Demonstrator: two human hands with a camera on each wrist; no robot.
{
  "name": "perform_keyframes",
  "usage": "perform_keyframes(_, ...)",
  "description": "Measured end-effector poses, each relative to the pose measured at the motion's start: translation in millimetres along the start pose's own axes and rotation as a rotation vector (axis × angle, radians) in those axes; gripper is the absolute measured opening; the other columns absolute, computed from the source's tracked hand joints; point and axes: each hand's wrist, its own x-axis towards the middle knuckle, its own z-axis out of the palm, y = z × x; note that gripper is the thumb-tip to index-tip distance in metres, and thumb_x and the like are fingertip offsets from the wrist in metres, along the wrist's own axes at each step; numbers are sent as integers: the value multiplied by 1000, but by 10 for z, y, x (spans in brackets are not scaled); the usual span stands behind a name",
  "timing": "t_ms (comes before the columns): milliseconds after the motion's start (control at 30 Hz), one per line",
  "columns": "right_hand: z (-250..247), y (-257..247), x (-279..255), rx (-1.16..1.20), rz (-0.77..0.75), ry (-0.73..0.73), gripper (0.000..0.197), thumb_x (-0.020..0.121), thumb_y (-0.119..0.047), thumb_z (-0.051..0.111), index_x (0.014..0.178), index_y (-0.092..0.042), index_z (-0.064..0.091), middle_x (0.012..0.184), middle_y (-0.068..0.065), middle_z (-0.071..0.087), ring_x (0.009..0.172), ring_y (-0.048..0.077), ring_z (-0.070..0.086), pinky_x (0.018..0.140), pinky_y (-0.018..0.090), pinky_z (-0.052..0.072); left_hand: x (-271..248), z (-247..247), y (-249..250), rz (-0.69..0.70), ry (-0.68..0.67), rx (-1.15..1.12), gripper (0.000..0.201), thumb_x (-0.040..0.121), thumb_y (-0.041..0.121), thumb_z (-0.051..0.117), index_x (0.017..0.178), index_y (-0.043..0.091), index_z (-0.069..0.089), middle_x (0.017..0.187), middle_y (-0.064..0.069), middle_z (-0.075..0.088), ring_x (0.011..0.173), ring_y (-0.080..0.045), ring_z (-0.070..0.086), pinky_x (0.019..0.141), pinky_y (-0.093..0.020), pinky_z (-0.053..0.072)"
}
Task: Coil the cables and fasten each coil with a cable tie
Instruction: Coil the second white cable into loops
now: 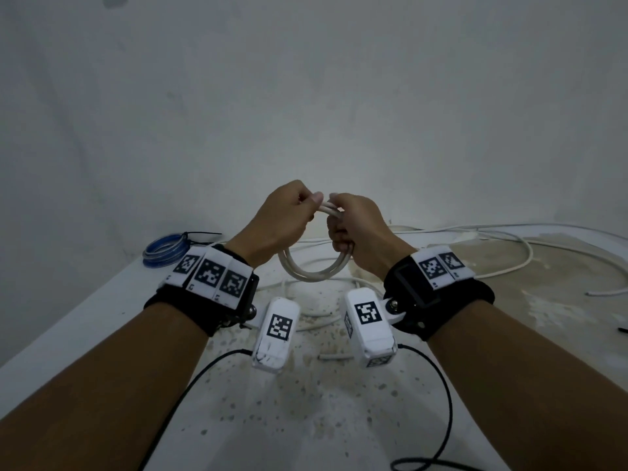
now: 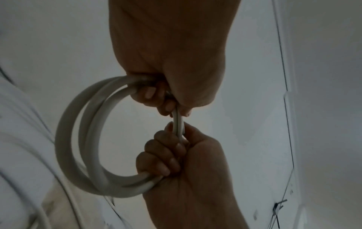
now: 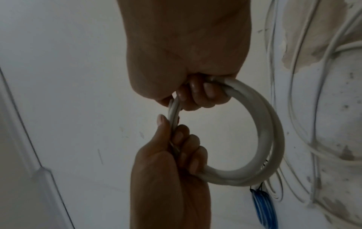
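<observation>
Left hand and right hand: both fisted around the white cable coil, held above the worktop. Wrist views alone show the curled fingers. Blue coil, black-tied: left of the white coil. Loose white cable: right, head view.
</observation>
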Motion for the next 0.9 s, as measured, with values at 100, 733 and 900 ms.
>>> perform_keyframes(100,-82,28,-13,21,30,-32,36,101,-32,45,76,-10,58,49,-2,36,40,12,30,46,25,32,-24,44,-37,-4,27,-103,22,102,28,46,85,14,52,77,-1,57,60,-12,44,58,-28,36)
perform_keyframes(733,-229,1,-116,60,-8,-8,33,98,-26,51,70,-8,55,52,-2,30,38,10,24,39,23,22,-88,131,175,-139,-21,-255,24,103,28,46,89,11,55,72,-3,53,50,-11,36,47,-26,31)
perform_keyframes(900,-377,22,-181,45,9,-20,55,100,-50,43,73,-7,65,51,-2,37,41,13,32,48,26,36,-118,209,233,-120,-15,-233,23,101,29,49,86,12,56,76,-4,55,52,-13,38,49,-27,31)
